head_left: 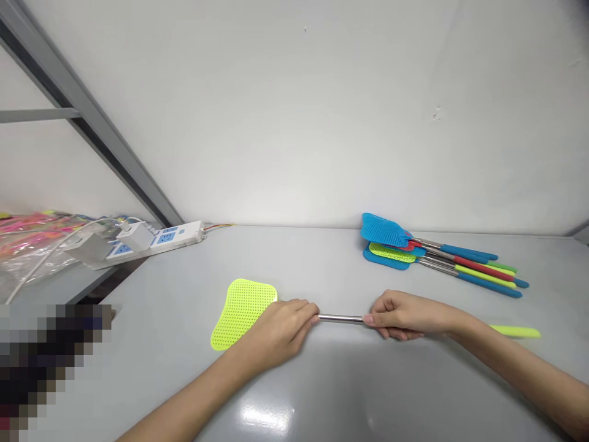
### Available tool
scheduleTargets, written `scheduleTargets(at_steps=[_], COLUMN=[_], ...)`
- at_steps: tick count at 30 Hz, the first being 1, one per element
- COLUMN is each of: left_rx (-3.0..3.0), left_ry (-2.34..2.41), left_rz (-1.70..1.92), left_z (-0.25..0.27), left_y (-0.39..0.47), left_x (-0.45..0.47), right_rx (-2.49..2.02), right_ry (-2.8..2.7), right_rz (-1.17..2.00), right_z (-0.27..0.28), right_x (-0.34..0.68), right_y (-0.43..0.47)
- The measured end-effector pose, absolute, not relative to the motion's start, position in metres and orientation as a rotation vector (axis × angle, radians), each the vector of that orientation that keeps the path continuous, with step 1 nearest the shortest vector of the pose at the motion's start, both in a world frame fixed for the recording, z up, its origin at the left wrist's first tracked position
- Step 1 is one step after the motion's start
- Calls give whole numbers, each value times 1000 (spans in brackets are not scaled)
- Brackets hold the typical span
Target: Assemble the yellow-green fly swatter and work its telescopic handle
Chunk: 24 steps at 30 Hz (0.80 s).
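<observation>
A yellow-green fly swatter [243, 310] with a perforated head lies sideways just over the grey table, its head to the left. My left hand [288, 325] is closed round the neck, where the head meets the metal rod. Farther right, my right hand [398, 314] pinches the same rod between thumb and fingers. A bare stretch of the shiny rod [341, 318] shows between both hands. The swatter's yellow-green grip end [518, 331] sticks out beyond my right forearm, slightly blurred. My right hand and wrist hide the part of the swatter between rod and grip.
A pile of fly swatters [384, 232] in blue, yellow-green and red lies at the back right, handles pointing right. At the back left are a white power strip [177, 236] with plugged-in adapters and clear plastic bags [41, 245]. A white wall [294, 123] stands behind the table.
</observation>
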<state>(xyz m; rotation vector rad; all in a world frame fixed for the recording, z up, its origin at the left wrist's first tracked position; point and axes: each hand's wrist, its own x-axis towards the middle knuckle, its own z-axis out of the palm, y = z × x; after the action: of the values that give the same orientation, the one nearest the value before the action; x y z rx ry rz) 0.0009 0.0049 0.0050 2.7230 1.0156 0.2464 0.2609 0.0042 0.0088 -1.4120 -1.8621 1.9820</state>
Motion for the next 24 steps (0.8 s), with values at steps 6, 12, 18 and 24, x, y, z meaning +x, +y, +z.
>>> scheduleTargets(at_steps=[6,12,18,24], left_rx=[2747,2744,2739,2728], left_ry=[1093,1084,1077,1090], left_rz=[184,156,141,133], left_z=[9,9,10,10], left_y=[0,-1,-2,-3], left_x=[6,5,6,6], right_rx=[-1501,-1597,-1649,-1647], right_ry=[-1971,-2041,-2087,-2088], right_rz=[1887,1801,1721,1707], right_z=[10,9,7,8], right_x=[258,255,253,249], right_y=[1,-3,-6,-7])
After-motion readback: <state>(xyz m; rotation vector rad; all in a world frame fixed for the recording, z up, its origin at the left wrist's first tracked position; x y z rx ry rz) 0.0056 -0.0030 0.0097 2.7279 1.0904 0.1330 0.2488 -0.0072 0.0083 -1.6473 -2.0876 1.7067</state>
